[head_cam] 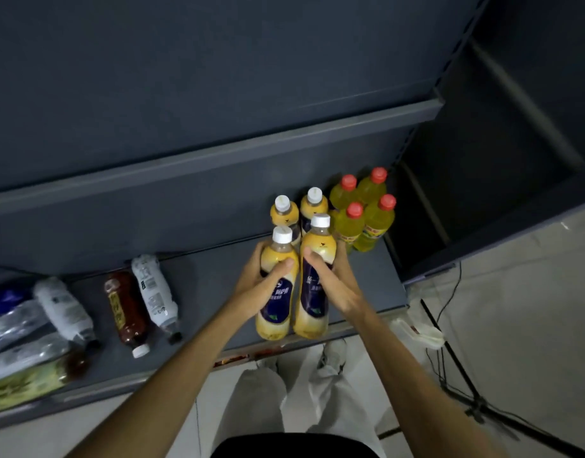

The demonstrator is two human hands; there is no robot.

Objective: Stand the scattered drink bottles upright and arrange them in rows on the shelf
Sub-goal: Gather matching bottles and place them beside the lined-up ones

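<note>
Orange-yellow plastic bottles with white caps: your left hand [261, 282] clasps one [277, 289], right hand [330, 279] its neighbour [312, 282]. Placing step; next, release and reach left for the fallen brown tea bottle [127, 312].

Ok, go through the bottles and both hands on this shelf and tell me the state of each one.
Left hand: gripping the left orange bottle, upright.
Right hand: gripping the right orange bottle, upright.
Two orange bottles behind: standing, capped.
Four red-capped yellow bottles: standing in a block.
Brown bottle: lying down.
White bottle: lying down.
Bottles at far left: lying in a heap.
</note>
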